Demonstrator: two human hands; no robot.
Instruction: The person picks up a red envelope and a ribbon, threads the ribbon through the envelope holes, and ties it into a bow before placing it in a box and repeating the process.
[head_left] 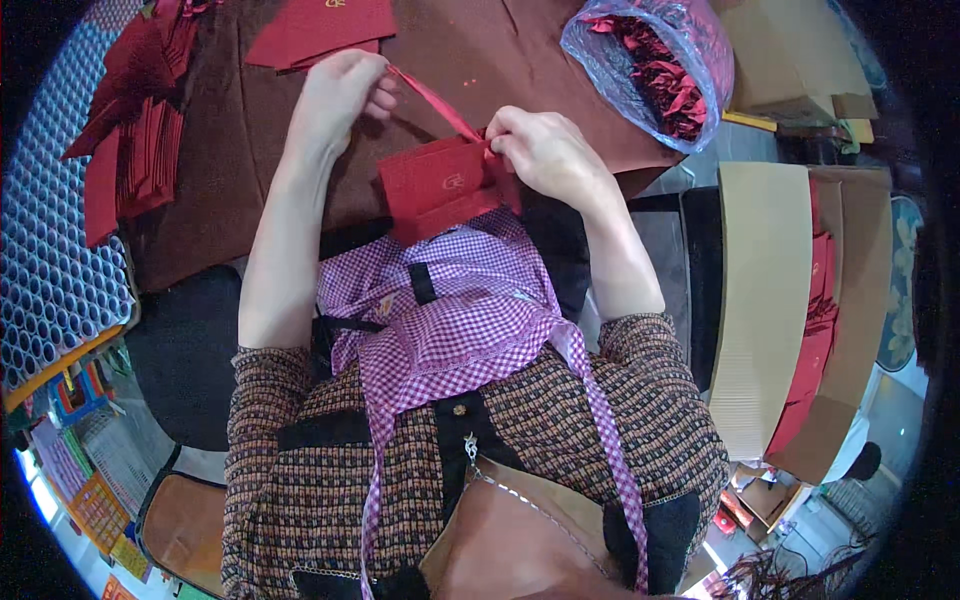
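A small red gift bag (440,185) with a gold emblem lies at the table's near edge, against the checked apron. A red ribbon (432,98) runs taut and slanting above it. My left hand (352,88) is closed in a pinch on the ribbon's far end, raised over the brown cloth. My right hand (535,150) pinches the ribbon where it meets the bag's upper right corner. Its fingertips partly hide that corner, so I cannot tell whether the ribbon is knotted. Beyond my left hand lie several flat red pieces (325,30), one with a gold emblem.
Brown cloth (220,190) covers the table. Stacked red pieces (140,155) lie at its left. A clear plastic bag (650,75) of red ribbons or bows sits far right. An open cardboard box (765,310) with red bags inside stands by my right arm, another box (800,60) beyond.
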